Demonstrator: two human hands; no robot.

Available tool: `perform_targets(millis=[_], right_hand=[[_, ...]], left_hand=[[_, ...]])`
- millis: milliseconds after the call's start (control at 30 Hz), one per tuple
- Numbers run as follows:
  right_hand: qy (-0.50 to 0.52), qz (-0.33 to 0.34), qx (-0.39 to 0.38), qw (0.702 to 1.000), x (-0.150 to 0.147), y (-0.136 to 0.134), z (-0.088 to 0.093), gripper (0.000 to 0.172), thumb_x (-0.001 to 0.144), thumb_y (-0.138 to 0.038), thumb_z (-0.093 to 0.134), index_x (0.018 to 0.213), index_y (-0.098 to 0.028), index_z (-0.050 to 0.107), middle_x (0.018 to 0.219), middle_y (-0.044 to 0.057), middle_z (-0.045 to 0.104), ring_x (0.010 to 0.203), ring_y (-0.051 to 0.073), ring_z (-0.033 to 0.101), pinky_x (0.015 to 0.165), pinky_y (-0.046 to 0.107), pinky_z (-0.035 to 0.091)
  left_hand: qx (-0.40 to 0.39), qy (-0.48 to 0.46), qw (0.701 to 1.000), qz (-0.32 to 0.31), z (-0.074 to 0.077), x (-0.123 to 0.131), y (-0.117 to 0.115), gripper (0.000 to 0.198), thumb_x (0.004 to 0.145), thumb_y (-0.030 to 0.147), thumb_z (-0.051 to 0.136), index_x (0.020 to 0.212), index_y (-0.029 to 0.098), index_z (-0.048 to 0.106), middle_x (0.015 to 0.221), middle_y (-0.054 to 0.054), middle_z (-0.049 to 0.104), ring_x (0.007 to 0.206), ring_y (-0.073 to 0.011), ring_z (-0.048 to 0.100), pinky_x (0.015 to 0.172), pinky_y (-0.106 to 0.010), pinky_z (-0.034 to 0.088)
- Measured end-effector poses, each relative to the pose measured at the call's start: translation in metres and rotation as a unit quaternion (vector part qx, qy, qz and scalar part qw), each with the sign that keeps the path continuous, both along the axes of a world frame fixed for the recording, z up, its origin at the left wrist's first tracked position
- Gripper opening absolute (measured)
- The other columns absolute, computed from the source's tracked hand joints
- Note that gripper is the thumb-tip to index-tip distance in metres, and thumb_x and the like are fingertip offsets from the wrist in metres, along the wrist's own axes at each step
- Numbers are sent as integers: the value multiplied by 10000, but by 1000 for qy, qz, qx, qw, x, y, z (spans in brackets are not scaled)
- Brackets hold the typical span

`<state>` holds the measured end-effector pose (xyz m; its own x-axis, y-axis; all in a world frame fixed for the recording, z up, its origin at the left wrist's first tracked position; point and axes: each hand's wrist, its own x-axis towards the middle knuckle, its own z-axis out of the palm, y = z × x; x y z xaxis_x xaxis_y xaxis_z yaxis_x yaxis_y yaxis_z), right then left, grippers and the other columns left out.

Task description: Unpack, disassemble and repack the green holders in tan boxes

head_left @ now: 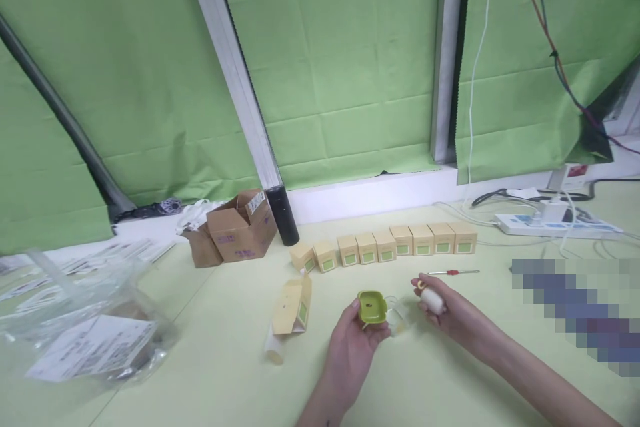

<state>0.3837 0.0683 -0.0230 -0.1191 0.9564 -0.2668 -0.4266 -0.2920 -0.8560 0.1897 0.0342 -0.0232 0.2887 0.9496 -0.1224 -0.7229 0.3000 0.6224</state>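
My left hand (353,340) holds a small green square dish (373,307), its hollow side facing me and a dark spot at its middle. Just right of the dish is a clear plastic piece (397,315); whether my fingers touch it I cannot tell. In my right hand (450,310) is a small white cylinder (433,301) with a yellowish ring at its upper end. Beyond that hand lies a thin screwdriver-like rod with a red middle (453,272). An open cream carton (291,305) lies left of my left hand, with a pale roll (274,345) by its near end.
Several small cream boxes (369,248) stand in a row at the back. Behind them are a black bottle (283,215) and a brown cardboard box (243,230). A plastic bag (100,340) lies left; a power strip (520,224) with cables sits back right.
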Motion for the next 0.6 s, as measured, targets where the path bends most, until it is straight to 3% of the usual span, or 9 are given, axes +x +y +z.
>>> perform_targets(millis=[100,167,300,367,467,533,600], right_hand=[[-102,4,79,992,-5,-10,11,210,722,-403,664,747,-195,677,610,-21,586,557,117,519,535,225,404],[-195,8,138,971,-8,-16,18,268,717,-454,651,707,-189,685,533,-19,552,589,153,534,601,268,421],[-291,21,223,930,-14,-25,23,283,718,-454,645,853,-208,672,704,29,658,622,193,594,612,318,472],[-345,33,326,880,-18,-28,20,203,772,-406,605,828,-218,660,808,49,680,709,205,619,647,320,481],[-444,22,483,755,-22,-30,11,142,862,-280,511,812,-231,635,789,28,682,711,168,614,646,294,446],[-494,-5,528,690,-24,-31,5,146,877,-205,484,804,-231,608,746,2,676,634,135,599,586,268,397],[-522,-22,546,655,-25,-31,1,150,878,-172,479,798,-228,592,732,-10,674,610,121,593,559,255,356]], left_hand=[[0,26,1000,-8,1,1,-4,248,835,300,535,953,102,626,965,-104,658,808,-180,626,853,-327,462],[16,56,998,-18,3,1,-7,280,833,318,539,984,101,629,1039,-116,646,909,-212,619,912,-347,432],[36,138,989,-31,7,1,-10,354,816,374,556,1021,97,634,1082,-144,638,986,-240,602,953,-370,392],[32,159,986,-39,11,2,-12,383,809,396,560,1039,98,632,1078,-148,639,979,-233,604,945,-361,390],[35,160,984,-70,16,5,-15,374,821,392,546,1031,96,635,1048,-136,642,913,-194,617,906,-325,408],[34,159,983,-89,16,7,-16,356,831,388,534,1002,95,641,994,-116,648,850,-162,621,865,-297,425],[25,166,982,-91,15,8,-17,348,828,392,537,980,97,642,941,-99,650,800,-142,621,829,-278,436]])
